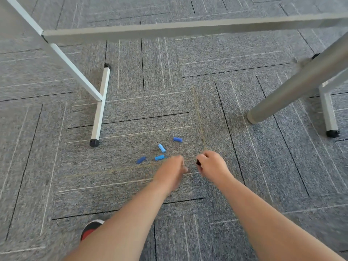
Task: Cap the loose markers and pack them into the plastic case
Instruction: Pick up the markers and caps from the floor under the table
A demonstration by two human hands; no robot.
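Observation:
Several blue marker caps lie loose on the grey carpet: a dark blue cap (pixel 177 139) farthest away, a light blue cap (pixel 162 148), a mid-blue cap (pixel 159 157) and a dark blue cap (pixel 141 160) at the left. My left hand (pixel 172 171) hovers low just right of them, blurred, with its fingers curled downward. My right hand (pixel 211 164) is beside it, fingers curled round a small dark object (pixel 198 162) that shows only at its end. No markers or plastic case are in view.
A white table frame (pixel 98 117) stands on the carpet at the left, its crossbar (pixel 188 29) running across the top. A grey round leg (pixel 293 91) slants down at the right, with another white foot (pixel 328 113) behind it. My shoe (pixel 90 229) shows at the bottom left.

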